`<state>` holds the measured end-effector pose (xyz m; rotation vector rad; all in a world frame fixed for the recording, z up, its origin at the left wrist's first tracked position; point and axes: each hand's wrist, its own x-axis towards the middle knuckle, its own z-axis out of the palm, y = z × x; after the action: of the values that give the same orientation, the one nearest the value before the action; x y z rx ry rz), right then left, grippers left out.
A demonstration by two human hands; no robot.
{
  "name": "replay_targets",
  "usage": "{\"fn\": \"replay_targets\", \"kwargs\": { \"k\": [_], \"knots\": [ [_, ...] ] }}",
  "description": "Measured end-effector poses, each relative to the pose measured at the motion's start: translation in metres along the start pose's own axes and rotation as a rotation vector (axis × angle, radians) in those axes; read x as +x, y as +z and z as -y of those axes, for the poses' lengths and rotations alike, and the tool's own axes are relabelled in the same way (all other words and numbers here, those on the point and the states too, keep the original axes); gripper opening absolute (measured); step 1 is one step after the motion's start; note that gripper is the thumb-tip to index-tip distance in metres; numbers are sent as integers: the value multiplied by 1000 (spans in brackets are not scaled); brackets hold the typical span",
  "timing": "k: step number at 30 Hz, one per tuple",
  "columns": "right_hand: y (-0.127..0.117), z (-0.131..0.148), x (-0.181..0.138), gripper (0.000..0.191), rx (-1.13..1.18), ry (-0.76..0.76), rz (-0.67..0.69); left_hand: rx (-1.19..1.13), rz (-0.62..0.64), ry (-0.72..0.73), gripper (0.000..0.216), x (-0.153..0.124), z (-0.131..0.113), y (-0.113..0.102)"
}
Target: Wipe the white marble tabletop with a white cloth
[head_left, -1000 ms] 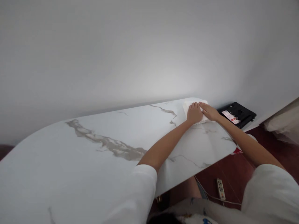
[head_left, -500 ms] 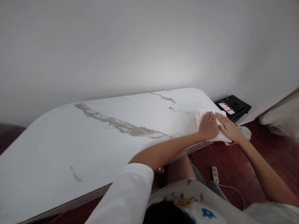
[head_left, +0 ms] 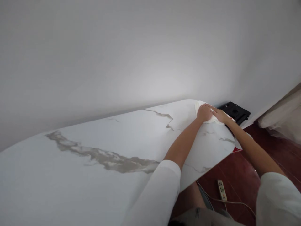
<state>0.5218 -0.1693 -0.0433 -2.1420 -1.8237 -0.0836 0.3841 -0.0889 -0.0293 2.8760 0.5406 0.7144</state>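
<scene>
A white cloth (head_left: 198, 108) lies on the marble-patterned white table (head_left: 113, 135), close to its far right corner. Pressed down on the cloth is my left hand (head_left: 204, 113), its fingers together and slightly curled over it. My right hand (head_left: 219, 115) bears on the cloth's right part, its fingertips near the left hand's fingers. Both hands cover much of the cloth, so its middle is hidden.
Behind the table runs a grey-white wall (head_left: 131, 56). A black case (head_left: 236, 111) sits beyond the right corner. On the red tiled floor (head_left: 235, 175) are a power strip (head_left: 221, 190) and its cable. Pale fabric (head_left: 282, 122) hangs at right.
Both hands and the cloth have moved away from me, from the table's right edge toward its far right corner. My view has shifted, and more of the table's right end shows.
</scene>
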Motion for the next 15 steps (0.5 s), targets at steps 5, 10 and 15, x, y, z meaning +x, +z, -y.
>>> {"fn": "replay_targets", "kwargs": {
  "k": [5, 10, 15],
  "knots": [
    [22, 11, 74, 52, -26, -65, -11, 47, -12, -45, 37, 18, 62, -6],
    [35, 52, 114, 53, -150, -177, -38, 117, -22, -73, 37, 5, 110, -20],
    [54, 126, 124, 53, -176, -221, -19, 161, 8, -124, 39, -46, 152, -55]
  ]
}}
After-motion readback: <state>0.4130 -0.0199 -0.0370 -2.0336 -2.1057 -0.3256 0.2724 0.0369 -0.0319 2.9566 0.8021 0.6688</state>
